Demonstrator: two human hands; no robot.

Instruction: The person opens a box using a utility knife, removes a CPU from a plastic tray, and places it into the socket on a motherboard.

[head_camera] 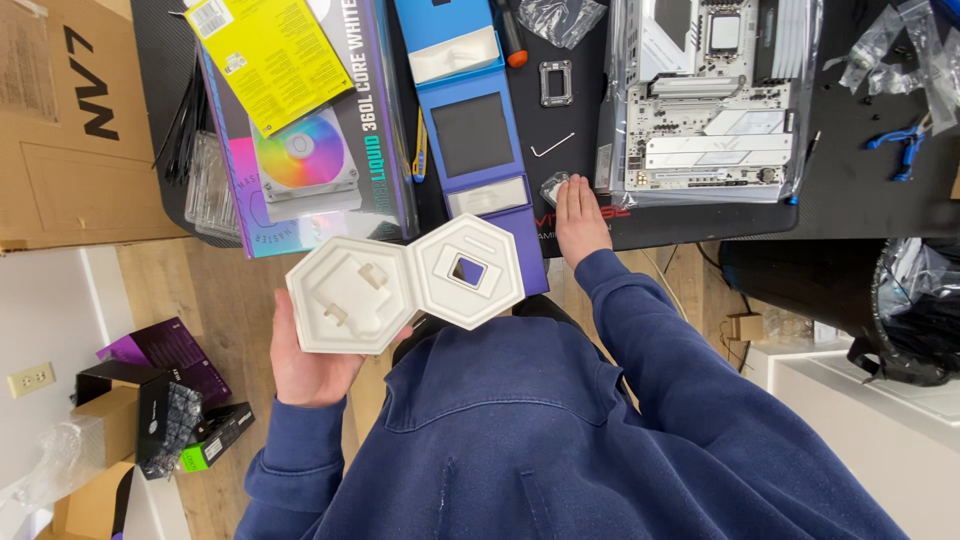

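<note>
The left hand is cupping a white moulded-pulp tray from beneath, its grip wrapped under the left half, with fingers curling up around the lower edge. The tray is made of two joined hexagonal halves, opened flat like a clamshell, and it is hanging over the person's lap just off the near edge of the counter. Its left half is showing shallow stepped recesses, and its right half is framing a small square window; both look matte and fibrous, and no contents are showing in them.

The right hand is lying flat on the counter with the palm down and the grip released, its fingertips touching a small clear plastic bag.

Just beyond the tray, a blue and purple box is lying open, with a dark square pad in its middle section and white inserts above and below it. To the left, a glossy purple carton printed with a rainbow fan is sitting under a yellow leaflet. To the right, a white motherboard is resting on its shiny clear wrapper. Between them are lying a small grey metal frame and a thin bent hex key. Blue-handled pliers are lying far to the right on the dark mat.
</note>
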